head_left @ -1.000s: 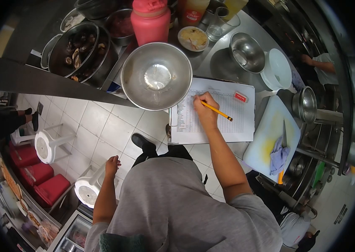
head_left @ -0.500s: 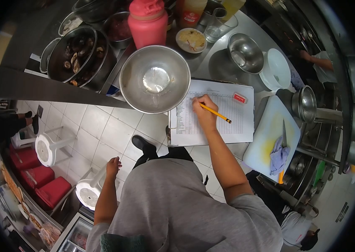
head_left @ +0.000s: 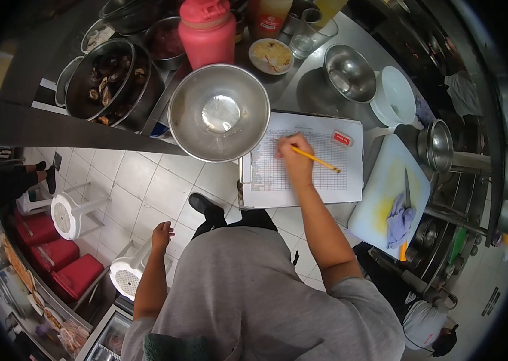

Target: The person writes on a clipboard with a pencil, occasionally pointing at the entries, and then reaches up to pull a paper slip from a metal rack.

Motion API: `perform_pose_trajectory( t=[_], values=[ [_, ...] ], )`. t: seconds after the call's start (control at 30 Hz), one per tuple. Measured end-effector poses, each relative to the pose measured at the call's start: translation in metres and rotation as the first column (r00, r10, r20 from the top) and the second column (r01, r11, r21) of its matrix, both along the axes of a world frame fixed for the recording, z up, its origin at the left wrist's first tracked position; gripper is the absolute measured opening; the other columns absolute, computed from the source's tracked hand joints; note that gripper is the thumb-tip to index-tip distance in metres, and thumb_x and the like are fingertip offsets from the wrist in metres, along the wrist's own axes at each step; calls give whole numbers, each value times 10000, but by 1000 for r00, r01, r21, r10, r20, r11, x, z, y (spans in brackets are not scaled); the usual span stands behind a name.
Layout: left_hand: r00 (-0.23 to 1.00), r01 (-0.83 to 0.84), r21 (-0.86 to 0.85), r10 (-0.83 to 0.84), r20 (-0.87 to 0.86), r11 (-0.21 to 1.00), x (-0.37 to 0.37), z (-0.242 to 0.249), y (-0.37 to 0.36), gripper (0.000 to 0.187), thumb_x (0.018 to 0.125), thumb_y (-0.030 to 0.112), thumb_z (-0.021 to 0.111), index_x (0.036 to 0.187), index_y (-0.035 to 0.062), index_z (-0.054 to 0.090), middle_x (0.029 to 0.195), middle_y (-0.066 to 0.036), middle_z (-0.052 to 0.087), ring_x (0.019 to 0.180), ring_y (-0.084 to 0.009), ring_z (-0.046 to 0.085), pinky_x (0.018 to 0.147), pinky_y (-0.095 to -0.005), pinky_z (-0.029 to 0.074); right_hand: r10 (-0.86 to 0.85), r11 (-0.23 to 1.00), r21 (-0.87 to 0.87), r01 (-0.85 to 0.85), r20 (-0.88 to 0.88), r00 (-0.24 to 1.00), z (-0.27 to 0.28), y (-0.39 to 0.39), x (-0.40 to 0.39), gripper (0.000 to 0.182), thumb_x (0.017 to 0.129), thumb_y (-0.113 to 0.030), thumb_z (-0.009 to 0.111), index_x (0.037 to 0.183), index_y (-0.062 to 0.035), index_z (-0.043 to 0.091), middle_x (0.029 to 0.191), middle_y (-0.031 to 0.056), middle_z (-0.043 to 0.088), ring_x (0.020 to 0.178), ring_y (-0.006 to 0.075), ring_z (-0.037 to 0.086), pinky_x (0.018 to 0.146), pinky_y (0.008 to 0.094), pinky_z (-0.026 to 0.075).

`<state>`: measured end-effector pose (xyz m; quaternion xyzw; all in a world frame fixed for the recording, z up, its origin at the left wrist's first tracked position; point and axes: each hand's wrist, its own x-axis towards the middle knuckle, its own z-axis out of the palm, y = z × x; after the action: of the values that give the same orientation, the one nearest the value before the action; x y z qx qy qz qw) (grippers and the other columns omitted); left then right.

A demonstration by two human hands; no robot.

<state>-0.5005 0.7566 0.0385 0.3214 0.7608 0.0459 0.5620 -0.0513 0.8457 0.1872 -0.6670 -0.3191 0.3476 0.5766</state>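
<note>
My right hand [head_left: 295,151] holds a yellow pencil [head_left: 320,160] over a printed table on a white sheet [head_left: 326,180], which lies on a board at the counter's edge. A red and white eraser [head_left: 342,138] rests on the sheet's upper right part. Just left of the paper, a large metal bowl [head_left: 219,113] overlaps its corner. My left hand [head_left: 162,235] hangs low beside my body above the tiled floor, its fingers loosely curled and holding nothing visible.
Right of the paper, a cutting board [head_left: 386,186] bears a knife and a purple cloth [head_left: 399,222]. Behind stand a pink bottle [head_left: 208,36], a small metal bowl [head_left: 350,73] and a pot of shellfish [head_left: 100,81]. White stools [head_left: 65,215] stand at left. A co-worker [head_left: 425,325] is at lower right.
My right hand has moved slightly right along the sheet, and the pencil's eraser end has shifted right. My left hand has risen slightly. The view has shifted a little.
</note>
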Motion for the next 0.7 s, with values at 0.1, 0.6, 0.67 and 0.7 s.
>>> perform_pose_trajectory(
  t=[0.1,0.6,0.67,0.7],
  values=[
    [1000,-5,-6,5,-2,1000,-2,1,0,336,892,346,525,1048,59,601,861,-65,644,727,-155,631,585,-285,449,-59,995,47,86,-406,912,12,-4,16,119,831,-58,577,746,-41,495,663,59,566,550,123,495,552,274,456],
    [999,-25,43,24,26,999,23,-8,19,352,894,355,540,1052,46,606,831,-66,651,681,-149,629,543,-287,441,410,850,-496,-177,411,814,60,-59,81,296,846,-322,645,903,-45,561,641,101,585,560,222,548,549,326,417],
    [999,-18,52,16,38,998,29,-9,18,360,895,362,537,1051,45,603,828,-65,648,684,-148,629,549,-293,444,451,821,-539,-189,409,793,63,-64,87,306,834,-333,657,906,-47,573,656,129,601,568,267,569,558,345,432],
    [999,-15,49,13,41,999,31,-9,17,361,895,362,536,1051,44,603,826,-66,648,683,-148,628,546,-293,443,470,808,-554,-199,404,784,64,-67,90,298,836,-330,655,901,-50,578,650,127,598,567,265,567,558,343,432]
  ],
)
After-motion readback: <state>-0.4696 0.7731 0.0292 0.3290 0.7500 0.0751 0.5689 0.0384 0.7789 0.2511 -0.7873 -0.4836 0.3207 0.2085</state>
